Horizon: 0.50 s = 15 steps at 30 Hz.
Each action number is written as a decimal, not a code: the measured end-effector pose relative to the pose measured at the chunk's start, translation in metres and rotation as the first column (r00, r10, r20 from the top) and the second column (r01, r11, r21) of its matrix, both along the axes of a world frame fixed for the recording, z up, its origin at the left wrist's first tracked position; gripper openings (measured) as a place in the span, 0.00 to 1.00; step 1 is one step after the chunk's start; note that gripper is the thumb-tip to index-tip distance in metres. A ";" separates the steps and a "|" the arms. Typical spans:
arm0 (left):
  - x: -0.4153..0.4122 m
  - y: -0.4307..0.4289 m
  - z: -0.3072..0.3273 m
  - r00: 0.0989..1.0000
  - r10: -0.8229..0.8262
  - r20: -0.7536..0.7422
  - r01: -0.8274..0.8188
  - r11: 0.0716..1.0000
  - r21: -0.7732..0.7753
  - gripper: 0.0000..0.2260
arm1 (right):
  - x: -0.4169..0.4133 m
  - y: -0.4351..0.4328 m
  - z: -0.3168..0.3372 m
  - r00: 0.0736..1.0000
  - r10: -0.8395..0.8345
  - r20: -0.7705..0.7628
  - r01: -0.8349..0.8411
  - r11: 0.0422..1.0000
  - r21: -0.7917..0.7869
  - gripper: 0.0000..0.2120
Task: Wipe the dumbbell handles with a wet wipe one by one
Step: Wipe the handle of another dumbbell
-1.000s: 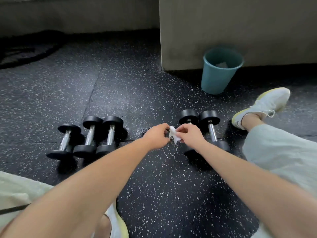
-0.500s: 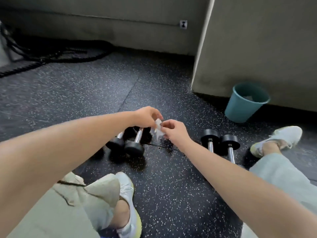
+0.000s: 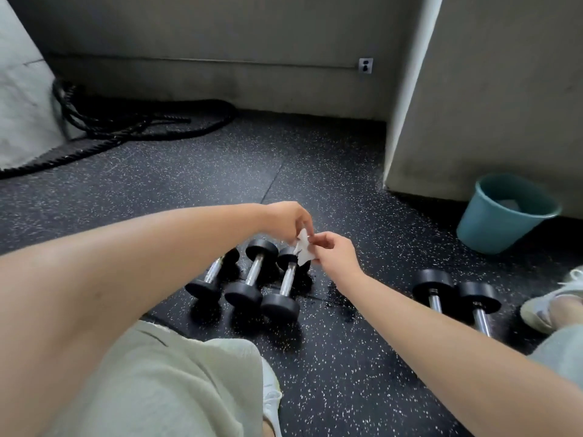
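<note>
Three dumbbells (image 3: 252,279) lie untouched on the floor (image 3: 331,373) at your 12 o'clock, and two more dumbbells (image 3: 457,298) at 2 o'clock. Your left hand (image 3: 285,220) and right hand (image 3: 334,252) both pinch the wet wipe (image 3: 303,252) above the trio. I judge you're readying it; wiping isn't underway.

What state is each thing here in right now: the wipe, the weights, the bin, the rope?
Small white wet wipe: crumpled, pinched between both hands, off the floor.
Left hand: pinching the wipe.
Right hand: pinching the wipe.
Three black dumbbells with chrome handles: lying side by side, untouched.
Two more black dumbbells: lying together, untouched.
Teal plastic bin: upright, open, something pale inside.
Thick black rope: loose on the floor.
</note>
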<state>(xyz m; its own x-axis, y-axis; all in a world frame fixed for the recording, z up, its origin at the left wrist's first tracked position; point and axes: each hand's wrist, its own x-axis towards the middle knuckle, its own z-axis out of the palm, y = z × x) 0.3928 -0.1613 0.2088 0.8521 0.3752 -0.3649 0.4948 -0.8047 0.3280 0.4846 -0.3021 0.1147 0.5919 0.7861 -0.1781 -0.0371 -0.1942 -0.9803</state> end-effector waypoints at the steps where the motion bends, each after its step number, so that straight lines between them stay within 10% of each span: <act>1: 0.005 0.003 -0.001 1.000 0.006 0.014 -0.006 1.000 0.006 0.19 | 0.001 0.003 0.000 0.999 -0.021 -0.048 0.021 1.000 0.012 0.04; 8: 0.018 0.023 -0.047 0.995 0.076 0.071 -0.077 0.997 0.004 0.04 | 0.024 0.016 -0.007 0.983 -0.049 -0.174 0.044 0.998 -0.034 0.09; 15: 0.033 0.050 -0.090 0.994 0.110 0.005 -0.110 0.993 -0.047 0.09 | 0.049 0.044 -0.037 0.995 0.087 0.048 -0.078 0.983 -0.169 0.12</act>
<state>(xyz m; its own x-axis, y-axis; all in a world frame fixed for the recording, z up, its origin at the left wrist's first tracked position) 0.4262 -0.1116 0.1189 0.8093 0.4498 -0.3778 0.5770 -0.7291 0.3681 0.5336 -0.2585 0.0778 0.5384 0.7949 -0.2799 0.0387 -0.3551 -0.9340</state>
